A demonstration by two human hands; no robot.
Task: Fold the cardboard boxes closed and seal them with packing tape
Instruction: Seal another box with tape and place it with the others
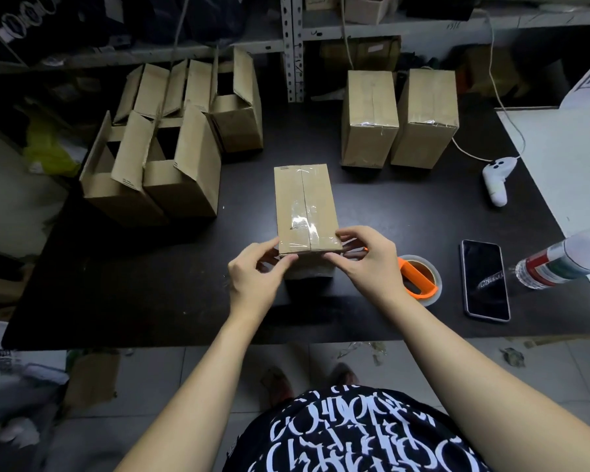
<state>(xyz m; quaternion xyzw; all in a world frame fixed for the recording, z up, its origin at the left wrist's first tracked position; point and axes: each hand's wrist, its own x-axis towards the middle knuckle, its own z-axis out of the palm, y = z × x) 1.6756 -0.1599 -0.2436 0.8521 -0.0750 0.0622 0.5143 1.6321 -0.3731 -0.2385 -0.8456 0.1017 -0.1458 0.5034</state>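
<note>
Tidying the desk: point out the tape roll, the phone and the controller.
tape roll (413, 277), head view, orange cutter across its middle.
phone (486, 279), head view, middle of screen.
controller (496, 180), head view, white body.

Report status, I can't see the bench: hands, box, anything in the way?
Hands: left hand and right hand pinch the box at its near edge. Flaps folded shut, tape along the seam. Tape roll right of it, apart; open boxes back left.

Dim overall, glare on tape, edges warped
</note>
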